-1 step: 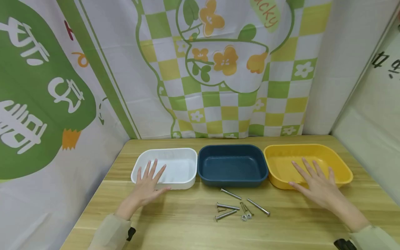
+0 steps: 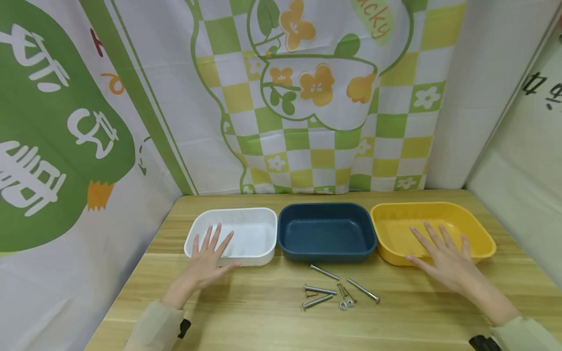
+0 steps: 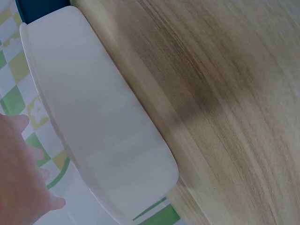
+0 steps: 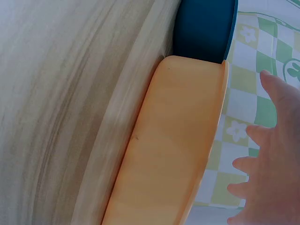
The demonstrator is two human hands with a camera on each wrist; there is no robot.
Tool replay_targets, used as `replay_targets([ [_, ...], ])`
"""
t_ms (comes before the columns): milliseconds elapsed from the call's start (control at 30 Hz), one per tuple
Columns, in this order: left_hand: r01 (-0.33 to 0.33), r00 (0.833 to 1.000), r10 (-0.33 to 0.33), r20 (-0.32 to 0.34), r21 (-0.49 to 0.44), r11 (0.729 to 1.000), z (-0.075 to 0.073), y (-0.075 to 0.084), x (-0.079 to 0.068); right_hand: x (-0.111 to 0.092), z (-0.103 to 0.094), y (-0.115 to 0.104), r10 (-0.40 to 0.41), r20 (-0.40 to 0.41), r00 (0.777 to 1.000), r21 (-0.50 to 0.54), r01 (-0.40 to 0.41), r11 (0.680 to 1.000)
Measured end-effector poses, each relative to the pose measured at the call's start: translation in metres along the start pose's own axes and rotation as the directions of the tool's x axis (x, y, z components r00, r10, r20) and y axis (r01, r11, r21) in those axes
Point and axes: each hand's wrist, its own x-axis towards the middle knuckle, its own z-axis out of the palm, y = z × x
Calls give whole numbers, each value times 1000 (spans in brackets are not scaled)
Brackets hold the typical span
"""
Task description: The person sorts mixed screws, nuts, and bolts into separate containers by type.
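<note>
From where I stand, the person's left hand (image 2: 204, 268) is spread over the near edge of a shallow white plastic tray (image 2: 250, 236) with rounded corners, fingers straight and well apart, holding nothing. The right hand (image 2: 450, 265) is splayed the same way over the near side of a matching bright yellow tray (image 2: 395, 224), and it grips nothing either. In both wrist views a gap shows between the fingers and the tray beneath. Between those two sits a dark blue tray (image 2: 327, 234) of the same rounded oblong shape, with neither hand over it.

The metal hardware lies loose on the pale wood-grain tabletop (image 2: 246, 312), in front of the blue tray: four long silvery bolts (image 2: 363, 291) pointing different ways, a few thin, yellowish screws (image 2: 341, 291) among them, and two small silvery rings (image 2: 343, 306) side by side at the near edge; nuts or washers, I can't tell which. I see no piece in any tray or hand. My reading is that nothing has been done with the hardware yet and all of the handling is left.
</note>
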Motion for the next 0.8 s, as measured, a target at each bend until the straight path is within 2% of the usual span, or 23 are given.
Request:
replay_targets([
  [333,-27,997,25,-75,-37,999,-1,-5,-5,-2,-3,-8,-21,-18,1000,17,22,1000],
  [567,6,995,-15,-99,-93,996,-8,-9,-13,-4,0,-25,-106,-66,992,91,112,990],
  [800,9,992,-24,-124,-120,993,-9,-13,-20,-7,4,-42,-174,-66,983,154,182,971],
])
